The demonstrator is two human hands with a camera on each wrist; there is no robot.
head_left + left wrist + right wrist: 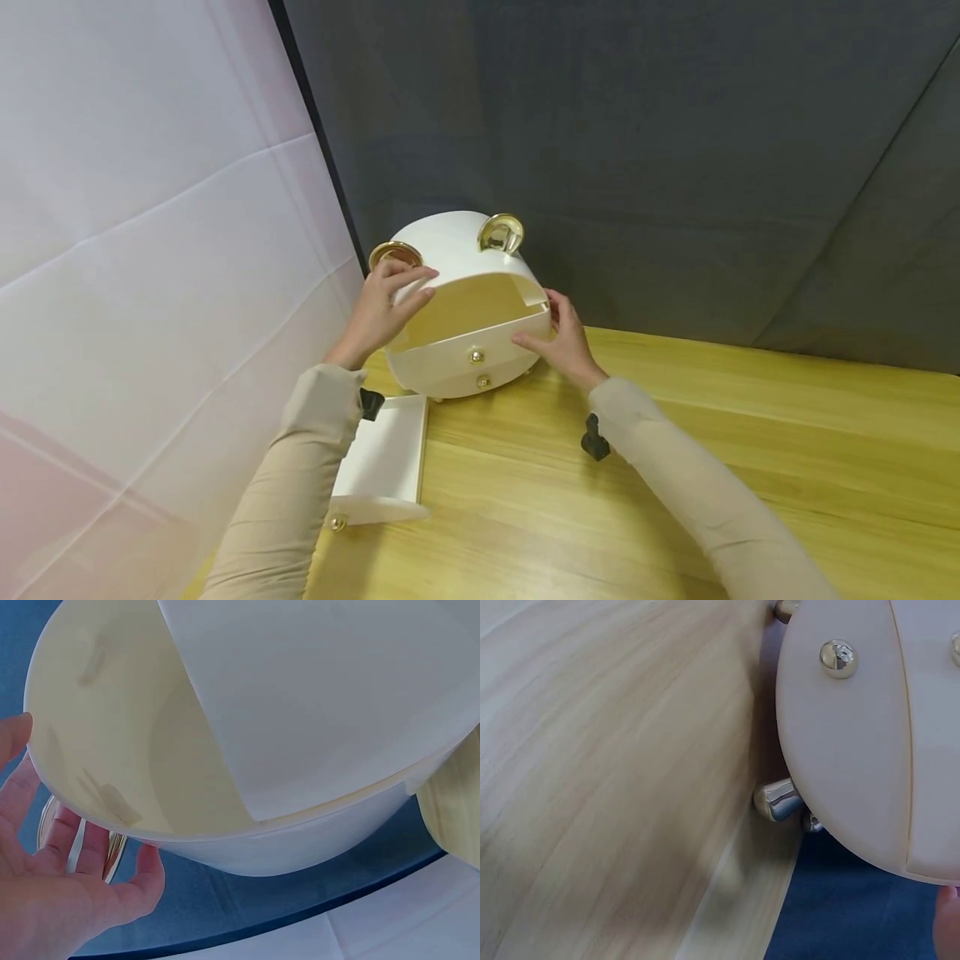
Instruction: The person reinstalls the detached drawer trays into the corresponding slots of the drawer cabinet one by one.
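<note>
A pale wooden table [675,467] stands before a dark grey fabric backdrop [675,167], with a white translucent sheet [150,250] hanging at the left. At the table's far left edge sits a round white plastic drawer cabinet [465,275] with glossy gold ears [501,232], small gold knobs [476,357] and stubby metallic feet [776,801]. The left hand [382,312] holds the cabinet's upper left rim, fingers lightly curved over it; the right hand [562,337] presses nearly straight fingers against its right side. Its top compartment gapes open. A removed white drawer [382,467] lies on the table near the left sleeve [292,500].
</note>
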